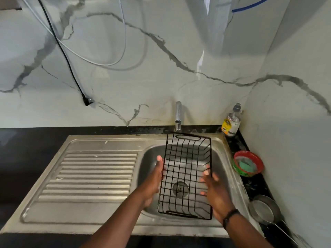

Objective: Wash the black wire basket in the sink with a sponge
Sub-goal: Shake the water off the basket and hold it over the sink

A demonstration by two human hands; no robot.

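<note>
Both forearms reach forward from the bottom edge. The left hand (154,178) has its fingers extended upward, palm turned inward. The right hand (215,192) has spread fingers; its wrist wears 1 dark band (231,216).

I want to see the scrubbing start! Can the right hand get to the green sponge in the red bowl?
Probably yes. The green sponge lies uncovered in the red bowl on the counter, right of the sink, nothing between. But the right hand must first leave the black wire basket.
</note>
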